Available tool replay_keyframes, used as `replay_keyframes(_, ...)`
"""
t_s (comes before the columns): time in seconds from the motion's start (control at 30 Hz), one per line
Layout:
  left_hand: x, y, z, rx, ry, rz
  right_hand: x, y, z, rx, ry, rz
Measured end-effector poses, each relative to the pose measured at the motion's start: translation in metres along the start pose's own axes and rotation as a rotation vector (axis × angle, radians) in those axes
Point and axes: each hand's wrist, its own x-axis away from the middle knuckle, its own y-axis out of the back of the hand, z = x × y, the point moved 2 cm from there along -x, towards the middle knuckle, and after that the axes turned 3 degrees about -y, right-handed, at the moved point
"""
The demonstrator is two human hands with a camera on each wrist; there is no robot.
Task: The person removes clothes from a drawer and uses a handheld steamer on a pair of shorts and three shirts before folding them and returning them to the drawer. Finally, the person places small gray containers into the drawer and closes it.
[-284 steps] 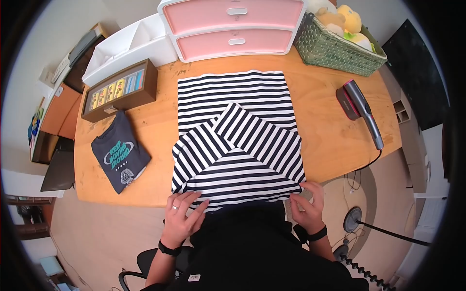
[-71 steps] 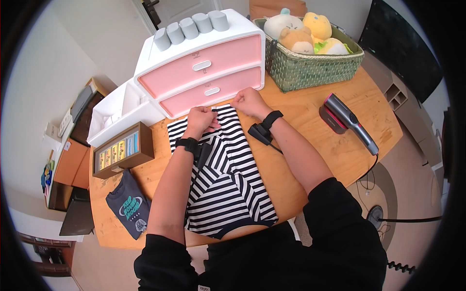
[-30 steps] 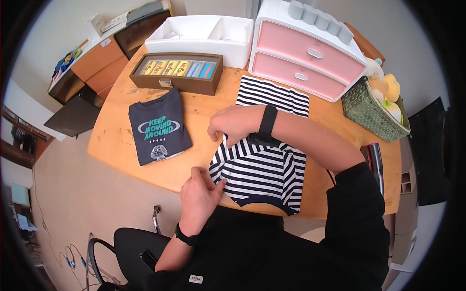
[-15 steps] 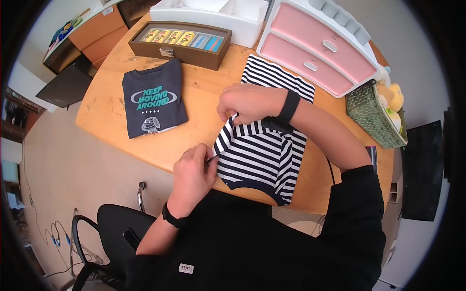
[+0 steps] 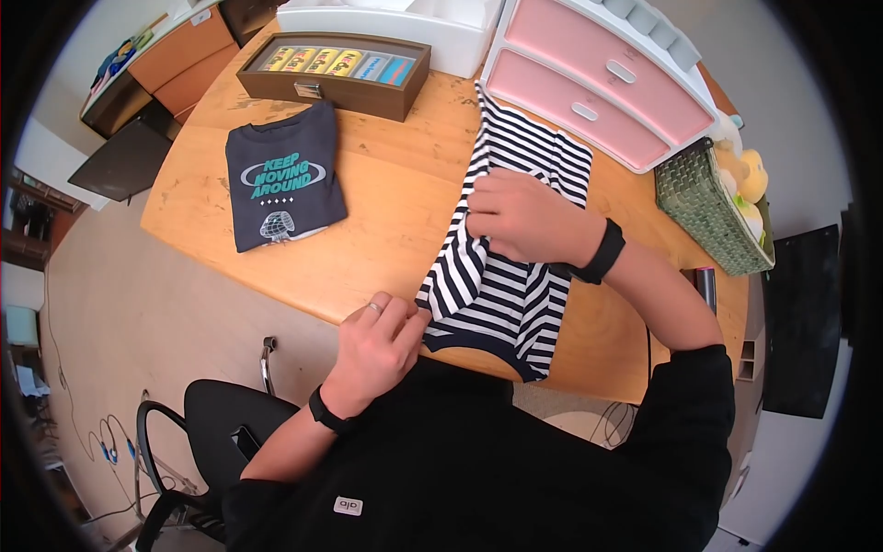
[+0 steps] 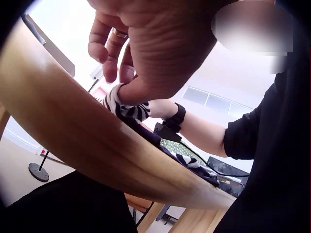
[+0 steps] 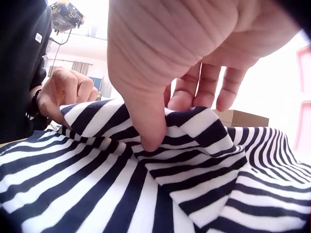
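Observation:
A striped black-and-white shirt (image 5: 501, 290) lies on the wooden table with its dark neckband toward the person. In the head view, my left hand (image 5: 372, 350) pinches its near left corner at the table's front edge. My right hand (image 5: 529, 216) grips the left side farther up, and that side is raised and curls inward over the body of the shirt. The right wrist view shows the thumb on top of the striped cloth (image 7: 194, 160), fingers behind it. Folded cloth also bunches under the left thumb in the left wrist view. The shirt's right side is folded in.
A folded dark grey T-shirt (image 5: 283, 179) lies to the left. Behind it stand a brown lidded box (image 5: 336, 78) and a white bin (image 5: 395, 32). A pink-drawer unit (image 5: 602, 78) and a green basket (image 5: 713, 212) line the back right.
The shirt's right side was folded inward first. Both hands then moved to the left side; the right hand has since lifted that edge and carried it rightward over the body.

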Motion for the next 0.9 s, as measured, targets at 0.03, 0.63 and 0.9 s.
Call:
replay_keyframes(0.03, 0.001, 0.000, 0.001, -0.004, -0.036, -0.002, 0.006, 0.000, 0.003, 0.010, 0.004, -0.017)
replay_keyframes(0.63, -0.009, -0.016, -0.017, 0.036, -0.183, 0.060, 0.071, 0.009, -0.107, -0.280, -0.954, -0.254)
replay_keyframes(0.9, -0.013, -0.019, -0.019, 0.044, -0.182, 0.087, 0.034, 0.010, -0.158, -0.811, -1.588, -0.244)
